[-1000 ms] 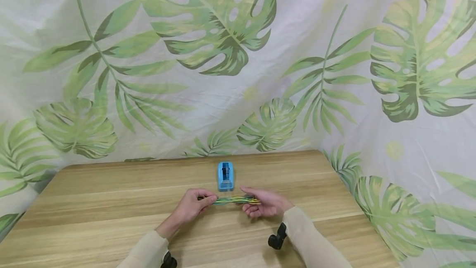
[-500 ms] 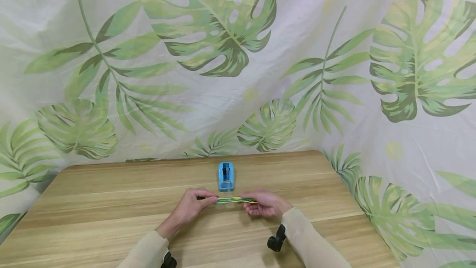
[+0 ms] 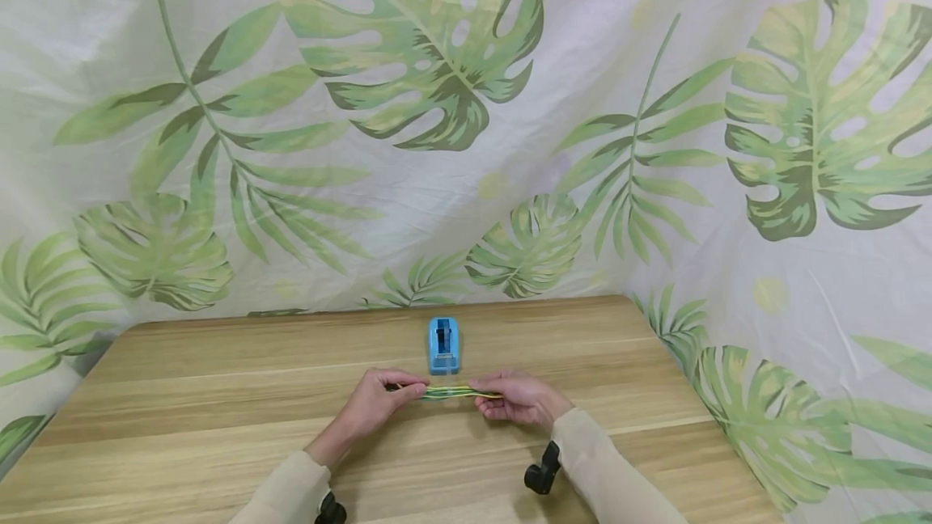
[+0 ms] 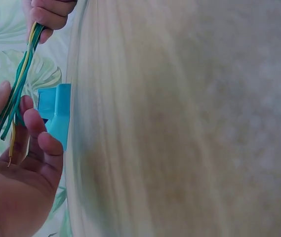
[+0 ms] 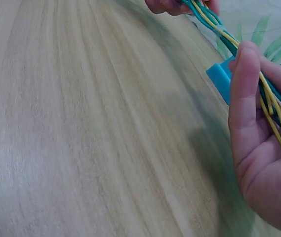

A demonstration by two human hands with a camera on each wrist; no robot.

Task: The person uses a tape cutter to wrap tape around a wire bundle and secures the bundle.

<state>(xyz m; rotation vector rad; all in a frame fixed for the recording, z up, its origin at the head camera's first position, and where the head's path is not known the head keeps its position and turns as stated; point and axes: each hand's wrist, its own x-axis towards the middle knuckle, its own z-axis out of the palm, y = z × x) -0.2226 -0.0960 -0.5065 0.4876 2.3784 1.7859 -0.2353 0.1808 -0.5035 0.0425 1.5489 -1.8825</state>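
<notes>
A bundle of green and yellow wires (image 3: 450,393) stretches level between my two hands, above the table and in front of a blue tape dispenser (image 3: 443,338). My left hand (image 3: 379,400) pinches the left end between thumb and fingers. Loose wire ends (image 4: 10,148) poke out toward the palm in the left wrist view. At the other end my right hand (image 3: 520,399) pinches the bundle, and several cut ends (image 5: 278,118) lie over its palm in the right wrist view. A short clear strip of tape (image 3: 448,373) runs from the dispenser's front toward the wires.
The wooden table (image 3: 218,427) reaches back to a leaf-patterned cloth (image 3: 408,209) hanging behind it and along the right side. Black camera mounts (image 3: 542,469) hang at both wrists, below the beige sleeves (image 3: 604,459).
The right hand's upper fingers, lifted off the bundle one second ago, have come down onto the wires. The left hand has stayed nearly in place.
</notes>
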